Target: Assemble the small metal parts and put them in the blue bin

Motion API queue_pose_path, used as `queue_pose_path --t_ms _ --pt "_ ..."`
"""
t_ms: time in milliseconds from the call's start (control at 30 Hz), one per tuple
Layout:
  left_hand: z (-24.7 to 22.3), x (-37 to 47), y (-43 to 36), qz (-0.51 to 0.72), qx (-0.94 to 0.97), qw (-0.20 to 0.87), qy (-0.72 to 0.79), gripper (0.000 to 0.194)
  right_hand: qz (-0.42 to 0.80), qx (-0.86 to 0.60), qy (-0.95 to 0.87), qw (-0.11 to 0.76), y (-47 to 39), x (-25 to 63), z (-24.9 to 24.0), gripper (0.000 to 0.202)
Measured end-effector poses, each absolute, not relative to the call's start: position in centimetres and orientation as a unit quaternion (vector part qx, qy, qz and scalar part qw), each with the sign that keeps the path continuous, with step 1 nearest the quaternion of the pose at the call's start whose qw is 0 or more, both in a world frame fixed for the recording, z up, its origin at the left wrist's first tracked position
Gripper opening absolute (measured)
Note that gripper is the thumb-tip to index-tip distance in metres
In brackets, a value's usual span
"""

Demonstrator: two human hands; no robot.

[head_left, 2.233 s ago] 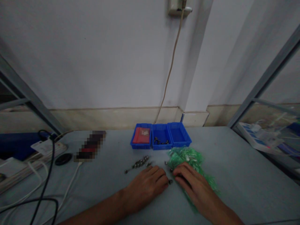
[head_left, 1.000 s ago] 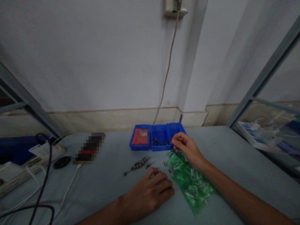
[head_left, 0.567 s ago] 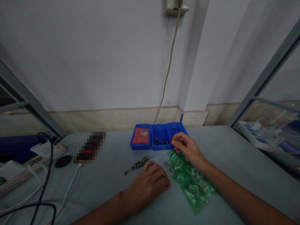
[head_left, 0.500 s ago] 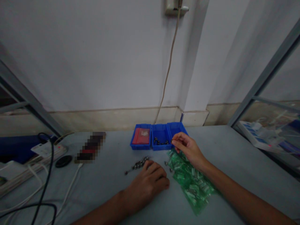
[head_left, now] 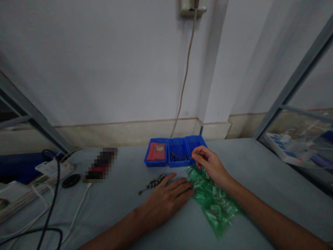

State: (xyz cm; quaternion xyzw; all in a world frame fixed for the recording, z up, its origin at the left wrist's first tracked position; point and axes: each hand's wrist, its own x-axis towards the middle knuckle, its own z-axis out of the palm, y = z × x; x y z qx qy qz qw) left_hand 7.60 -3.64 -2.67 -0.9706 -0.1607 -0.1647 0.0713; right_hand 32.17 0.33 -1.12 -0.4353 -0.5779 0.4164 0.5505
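Observation:
My left hand [head_left: 170, 197] lies palm down on the table, fingers stretched out and apart, with the fingertips at the edge of a green plastic bag [head_left: 214, 210] that has clear pieces showing in it. Beside its thumb is a row of small shiny metal parts [head_left: 156, 181], partly covered by the hand. Thumb and index finger of my right hand [head_left: 206, 163] are pinched together at the front of the right blue bin [head_left: 195, 140]; what they hold, if anything, is too small to make out. Small dark metal parts [head_left: 174, 157] lie in the middle blue bin [head_left: 178, 144].
The left blue bin [head_left: 156, 164] holds a red packet [head_left: 156, 152]. At the left are a blurred-out phone-like object [head_left: 100, 166] with a white cable [head_left: 78, 208], a black round disc [head_left: 71, 181] and a power strip [head_left: 15, 205]. Another strip [head_left: 283, 149] stands at the right.
My left hand has opened its fingers and reached right, covering the loose metal pieces by the green bag. My right hand stays pinched near the right bin, almost unmoved.

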Motion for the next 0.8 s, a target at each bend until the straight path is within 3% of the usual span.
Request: queue_pose_path --t_ms 200,567,800 --pt "-2.8 7.6 -3.6 -0.145 -0.973 0.086 -0.155 0.042 0.427 -0.446 -0.567 0.545 0.3 32.1 -0.8 0.030" --pt "-3.0 8.0 -3.4 -0.190 -0.966 0.063 -0.166 0.014 0.431 -0.446 -0.562 0.546 0.1 31.9 -0.3 0.031" --pt "-3.6 7.6 -2.7 -0.184 -0.953 0.109 -0.216 0.009 0.437 -0.444 -0.567 0.539 0.0 31.8 -0.5 0.031"
